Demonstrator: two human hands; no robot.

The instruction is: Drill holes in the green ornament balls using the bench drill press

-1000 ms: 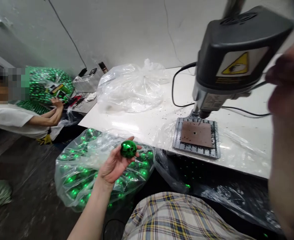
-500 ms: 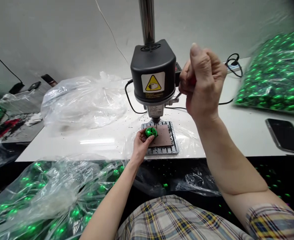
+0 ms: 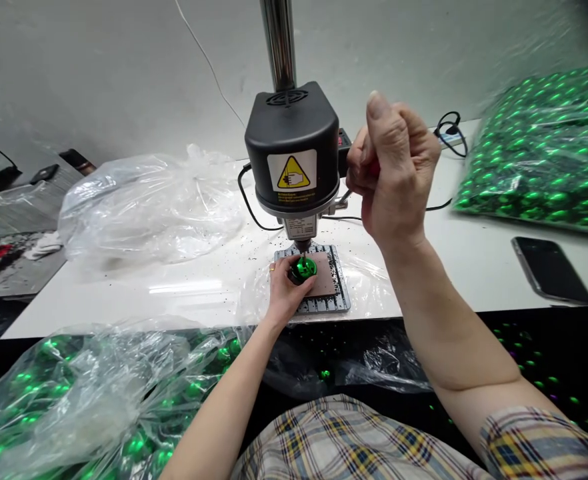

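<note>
A small bench drill press (image 3: 292,150) with a black motor housing stands on the white table. My left hand (image 3: 287,290) holds a shiny green ball (image 3: 306,268) on the brown board (image 3: 325,275) that lies on the slotted metal base (image 3: 341,293). Directly over the ball is the drill's chuck (image 3: 303,245), its bit reaching the ball's upper side; how deep it sits I cannot tell. My right hand (image 3: 397,167) is closed around the red-ended feed handle at the machine's right side, most of which the fingers hide.
Clear plastic bags of green balls lie at the right (image 3: 539,153) and at the lower left (image 3: 99,400). An inflated-looking clear bag (image 3: 149,203) rests left of the drill press. A phone (image 3: 551,270) lies near the table's right front edge. Dark shavings surround the base.
My left hand has brought the green ball slightly right on the board, under the bit. The chuck now sits right at the ball. My right hand keeps its grip; the whole view has shifted slightly.
</note>
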